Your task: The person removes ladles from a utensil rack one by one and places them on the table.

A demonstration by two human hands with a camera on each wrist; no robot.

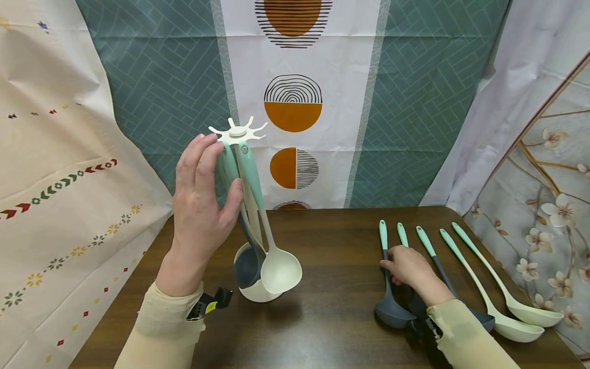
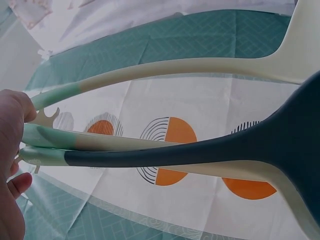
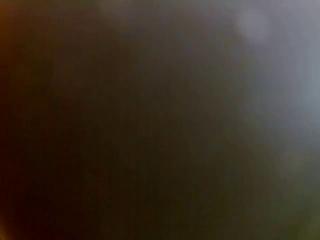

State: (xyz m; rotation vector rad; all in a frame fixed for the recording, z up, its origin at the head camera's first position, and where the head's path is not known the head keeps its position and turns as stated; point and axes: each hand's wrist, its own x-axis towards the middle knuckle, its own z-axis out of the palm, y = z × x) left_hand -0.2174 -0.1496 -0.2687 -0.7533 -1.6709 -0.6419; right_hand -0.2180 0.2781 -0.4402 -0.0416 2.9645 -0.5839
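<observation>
A cream utensil stand [image 1: 237, 132] with hooks at its top carries a dark ladle [image 1: 247, 266], a cream ladle [image 1: 281, 269] and another cream utensil [image 2: 112, 141], all with mint handles. My left hand [image 1: 198, 192] is at the top of the stand, fingers and thumb curved around the dark ladle's mint handle. In the left wrist view, fingertips [image 2: 21, 104] sit right by the handle ends. On the right of the table, my right hand [image 1: 410, 264] grips the shaft of another dark ladle [image 1: 394, 310] lying there. The right wrist view is too dark and blurred to show it.
Beside the right hand lie a dark utensil with a mint handle [image 1: 402, 234], another dark one [image 1: 433, 251] partly under the forearm, and two cream ladles [image 1: 516, 328] [image 1: 534, 310]. The brown table [image 1: 332, 256] meets patterned curtains [image 1: 295, 169] at the back and sides.
</observation>
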